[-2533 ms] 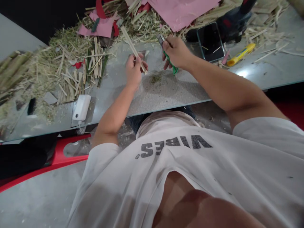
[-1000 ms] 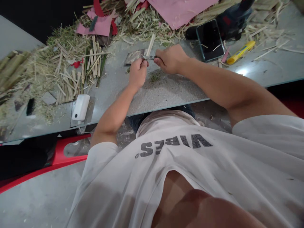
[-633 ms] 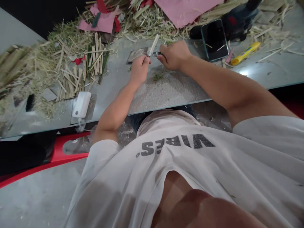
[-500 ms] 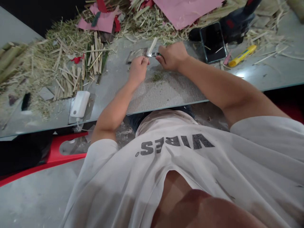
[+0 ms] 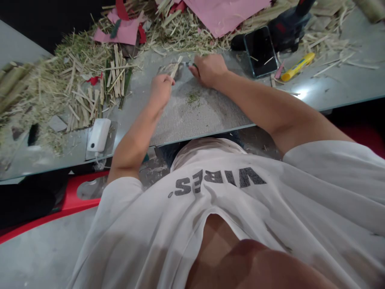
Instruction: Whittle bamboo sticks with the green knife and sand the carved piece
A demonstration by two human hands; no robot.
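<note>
My left hand is closed around the lower end of a thin pale bamboo strip, which points up and away from me. To its right, my right hand is wrapped round the handle of a small knife. The blade points left toward the strip, with a small gap seen between them; motion blurs its edge. Behind the strip a flat greyish piece lies on the table. Green shavings are scattered on the table below my hands.
Cut bamboo strips and a white power bank lie to the left. A pile of shavings with pink paper spans the back. On the right are a phone, a dark power tool and a yellow cutter-like tool.
My left hand has drawn the strip a little left and toward me, away from the blade. The knife stays in my right hand. The whole view has shifted slightly.
</note>
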